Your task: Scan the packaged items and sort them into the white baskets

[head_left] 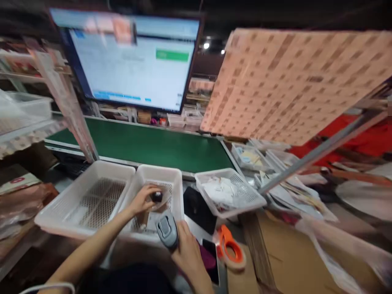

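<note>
My left hand (pixel 144 201) reaches over the middle white basket (pixel 177 179), its fingers curled round a small black item (pixel 157 197) that seems to be in a clear plastic bag. What exactly the item is, I cannot make out. My right hand (pixel 187 247) is closed round a grey handheld barcode scanner (pixel 167 229), whose head is over the near right part of the same basket. A pale, box-like thing (pixel 152 221) lies in the basket, partly covered by the scanner.
On the left stands another white basket (pixel 69 192); a third white basket (pixel 211 206) at right holds white papers. An orange tape dispenser (pixel 228 245) lies beside flat cardboard (pixel 290 253). Behind run a green conveyor belt (pixel 147 143), a monitor (pixel 131 61) and a slanting metal post (pixel 312 151).
</note>
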The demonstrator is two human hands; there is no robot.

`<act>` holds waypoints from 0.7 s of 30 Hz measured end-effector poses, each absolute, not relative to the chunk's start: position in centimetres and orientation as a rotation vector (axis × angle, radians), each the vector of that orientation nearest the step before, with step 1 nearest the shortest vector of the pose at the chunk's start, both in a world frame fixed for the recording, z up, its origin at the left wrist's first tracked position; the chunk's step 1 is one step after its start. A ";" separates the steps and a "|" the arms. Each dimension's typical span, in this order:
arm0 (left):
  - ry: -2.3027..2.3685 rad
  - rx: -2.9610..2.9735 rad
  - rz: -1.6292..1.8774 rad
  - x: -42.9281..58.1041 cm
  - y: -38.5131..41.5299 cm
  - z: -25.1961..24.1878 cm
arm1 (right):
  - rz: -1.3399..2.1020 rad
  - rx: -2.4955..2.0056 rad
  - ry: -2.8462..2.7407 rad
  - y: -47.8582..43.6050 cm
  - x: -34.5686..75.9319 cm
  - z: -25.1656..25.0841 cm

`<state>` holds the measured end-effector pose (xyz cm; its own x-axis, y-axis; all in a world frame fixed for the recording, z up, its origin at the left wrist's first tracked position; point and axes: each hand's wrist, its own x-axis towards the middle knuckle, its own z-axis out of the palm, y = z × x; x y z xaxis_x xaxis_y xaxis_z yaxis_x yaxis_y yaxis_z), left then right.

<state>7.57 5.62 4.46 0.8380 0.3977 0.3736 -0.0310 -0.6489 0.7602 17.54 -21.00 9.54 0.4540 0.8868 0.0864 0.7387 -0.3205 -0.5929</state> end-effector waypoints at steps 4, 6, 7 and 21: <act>0.346 2.176 0.677 7.3 6.4 5.7 | 0.489 -2.300 -1.418 -19.1 17.6 11.2; 0.355 2.175 0.688 7.0 6.3 5.8 | 0.482 -2.301 -1.422 -18.6 17.9 11.6; 0.356 2.175 0.690 6.8 6.1 5.8 | 0.475 -2.294 -1.422 -18.4 18.0 11.6; 0.927 0.523 0.686 10.6 4.8 7.5 | 0.410 -1.991 -1.248 -19.4 18.5 9.5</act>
